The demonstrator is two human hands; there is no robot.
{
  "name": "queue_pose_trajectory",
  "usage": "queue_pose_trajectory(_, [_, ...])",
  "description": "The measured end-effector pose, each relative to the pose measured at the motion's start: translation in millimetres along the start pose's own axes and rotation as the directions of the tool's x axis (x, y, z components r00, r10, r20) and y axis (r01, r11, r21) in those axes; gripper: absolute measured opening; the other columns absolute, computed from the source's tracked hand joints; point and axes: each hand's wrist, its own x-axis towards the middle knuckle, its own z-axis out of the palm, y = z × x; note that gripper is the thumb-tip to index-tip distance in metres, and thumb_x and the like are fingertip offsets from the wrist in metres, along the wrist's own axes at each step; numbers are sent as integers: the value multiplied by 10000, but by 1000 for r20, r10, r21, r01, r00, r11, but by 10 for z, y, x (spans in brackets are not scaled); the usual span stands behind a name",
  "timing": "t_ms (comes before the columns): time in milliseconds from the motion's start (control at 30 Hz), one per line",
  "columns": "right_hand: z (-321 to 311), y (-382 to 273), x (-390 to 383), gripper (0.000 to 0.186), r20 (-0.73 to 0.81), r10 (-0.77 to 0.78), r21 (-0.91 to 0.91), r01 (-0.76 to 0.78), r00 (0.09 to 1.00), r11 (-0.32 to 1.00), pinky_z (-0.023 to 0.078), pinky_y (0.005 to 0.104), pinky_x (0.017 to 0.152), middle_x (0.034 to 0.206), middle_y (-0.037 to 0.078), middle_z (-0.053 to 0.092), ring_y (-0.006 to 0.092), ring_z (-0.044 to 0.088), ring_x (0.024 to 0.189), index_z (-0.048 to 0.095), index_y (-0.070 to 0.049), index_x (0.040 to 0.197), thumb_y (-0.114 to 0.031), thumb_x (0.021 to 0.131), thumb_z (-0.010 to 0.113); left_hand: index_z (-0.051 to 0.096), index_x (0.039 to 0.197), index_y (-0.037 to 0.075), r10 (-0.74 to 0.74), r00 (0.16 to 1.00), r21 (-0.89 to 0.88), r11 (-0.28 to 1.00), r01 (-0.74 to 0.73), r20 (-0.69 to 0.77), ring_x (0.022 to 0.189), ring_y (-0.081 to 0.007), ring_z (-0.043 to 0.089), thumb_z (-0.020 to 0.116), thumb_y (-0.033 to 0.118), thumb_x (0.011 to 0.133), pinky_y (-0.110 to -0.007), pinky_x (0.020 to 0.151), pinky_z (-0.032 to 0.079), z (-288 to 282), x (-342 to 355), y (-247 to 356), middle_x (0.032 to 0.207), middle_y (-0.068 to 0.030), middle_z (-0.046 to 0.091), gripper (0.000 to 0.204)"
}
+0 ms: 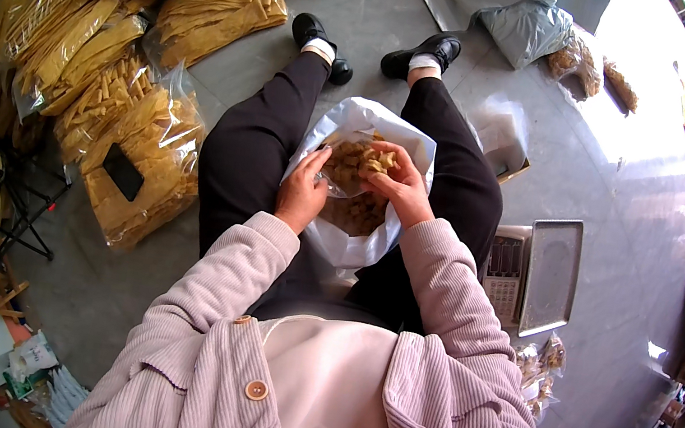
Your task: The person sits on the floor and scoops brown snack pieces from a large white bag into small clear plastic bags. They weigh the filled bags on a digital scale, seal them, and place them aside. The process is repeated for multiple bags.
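A white plastic bag (366,115) stands open between my thighs, with small brown dried chunks (356,214) inside. Over its mouth is what looks like a smaller clear plastic bag (336,185) with more of the chunks in it. My left hand (302,192) is at the left side of the opening, its fingers closed on the edge of the clear bag. From the right, my right hand (403,185) reaches in, fingers and thumb curled round several pale brown chunks (379,162). Its palm is hidden.
A scale (504,275) and a metal tray (551,277) lie right of my leg. Large clear bags of yellowish dried strips (213,12) crowd the left, one with a black phone (123,172) on it. Small filled packets (540,368) lie lower right. A grey bag (526,28) is ahead.
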Motion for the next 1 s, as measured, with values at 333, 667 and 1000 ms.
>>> queue_pose_trajectory(333, [11,191,62,377,199,-366,-685,396,909,612,512,320,870,1270,140,600,305,625,1102,608,-85,1194,64,851,565,542,1308,42,-9,1000,-87,996,10,11,1221,-344,523,583,12,797,-365,993,453,5,13,23,1324,-184,543,514])
queue_pose_trajectory(667, [103,61,12,269,352,-579,-737,599,735,312,539,367,837,1082,146,659,325,644,1014,652,-36,996,87,768,581,551,1319,60,23,1000,-50,999,-22,6,1048,-244,632,605,-13,807,-281,752,542,10,43,-23,1346,-154,538,520])
queue_pose_trajectory(1000, [154,844,-9,229,354,235,-935,345,906,77,513,446,808,942,155,679,346,662,914,685,-108,1001,-95,809,561,567,1288,40,108,991,80,992,-101,-81,1114,-305,599,550,-6,820,-321,796,544,60,33,-63,1300,-172,564,470])
